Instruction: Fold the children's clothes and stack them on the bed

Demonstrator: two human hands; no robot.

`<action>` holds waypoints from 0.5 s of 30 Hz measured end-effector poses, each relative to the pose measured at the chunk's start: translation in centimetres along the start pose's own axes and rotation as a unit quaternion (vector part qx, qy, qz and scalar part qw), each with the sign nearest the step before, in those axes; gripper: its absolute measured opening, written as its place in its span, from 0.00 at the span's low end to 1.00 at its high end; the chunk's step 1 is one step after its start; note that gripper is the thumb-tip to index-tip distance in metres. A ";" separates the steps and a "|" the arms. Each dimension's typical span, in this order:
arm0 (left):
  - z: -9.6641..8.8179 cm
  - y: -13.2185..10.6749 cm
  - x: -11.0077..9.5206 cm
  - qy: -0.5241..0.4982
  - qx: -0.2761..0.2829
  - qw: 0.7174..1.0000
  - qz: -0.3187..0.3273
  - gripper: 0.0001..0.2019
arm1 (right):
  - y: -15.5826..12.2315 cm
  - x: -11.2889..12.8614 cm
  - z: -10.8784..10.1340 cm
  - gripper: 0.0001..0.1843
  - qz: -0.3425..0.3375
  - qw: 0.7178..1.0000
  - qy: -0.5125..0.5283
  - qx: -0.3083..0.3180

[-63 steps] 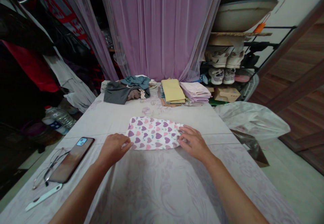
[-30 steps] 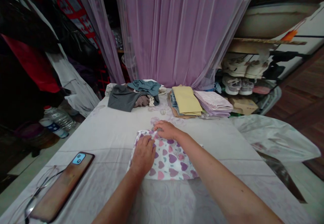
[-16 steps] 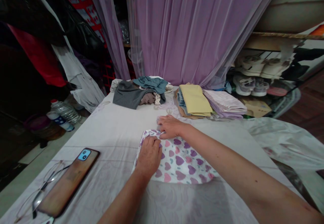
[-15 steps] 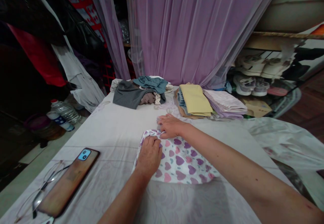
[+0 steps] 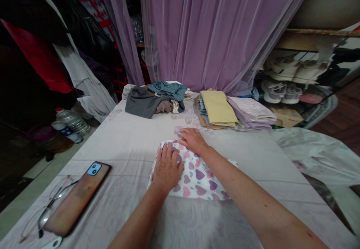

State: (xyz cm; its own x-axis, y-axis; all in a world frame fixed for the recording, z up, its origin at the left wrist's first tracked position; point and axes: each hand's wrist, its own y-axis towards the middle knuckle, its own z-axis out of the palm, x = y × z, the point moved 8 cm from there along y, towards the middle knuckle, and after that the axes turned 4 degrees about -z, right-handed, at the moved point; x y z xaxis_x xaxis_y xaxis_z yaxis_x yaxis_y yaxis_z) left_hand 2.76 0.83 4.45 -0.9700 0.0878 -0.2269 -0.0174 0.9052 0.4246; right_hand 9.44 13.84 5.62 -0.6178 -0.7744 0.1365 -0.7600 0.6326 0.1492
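Note:
A white cloth printed with purple and pink hearts (image 5: 197,177) lies folded on the pale sheet-covered table (image 5: 126,144). My left hand (image 5: 167,166) rests flat on its left part, fingers stretched out and together. My right hand (image 5: 193,140) reaches across and presses on the cloth's far edge, fingers flat. Neither hand holds anything lifted.
At the far end lie a heap of unfolded clothes (image 5: 152,101) and a stack of folded ones (image 5: 218,108) with a lilac pile (image 5: 251,110). A phone (image 5: 77,198) and glasses (image 5: 42,217) lie at the left. A water bottle (image 5: 69,123) stands beyond the left edge.
The cloth went from spread sideways to folded narrower. My left hand has moved onto it and flattened out. My right hand crossed to its far edge.

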 end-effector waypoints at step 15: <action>0.5 0.0 0.2 0.003 -0.013 1.000 0.006 0.17 | -6.9 3.9 0.8 0.21 0.069 0.993 0.073 -0.068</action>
State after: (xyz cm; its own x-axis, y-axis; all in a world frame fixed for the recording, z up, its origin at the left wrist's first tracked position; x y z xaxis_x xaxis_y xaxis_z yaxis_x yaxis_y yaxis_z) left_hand 2.72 1.09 4.00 -0.9717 0.0961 -0.2156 -0.0114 0.8931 0.4497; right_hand 12.12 6.49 4.33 -0.6701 -0.6770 0.3043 -0.6299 0.7355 0.2495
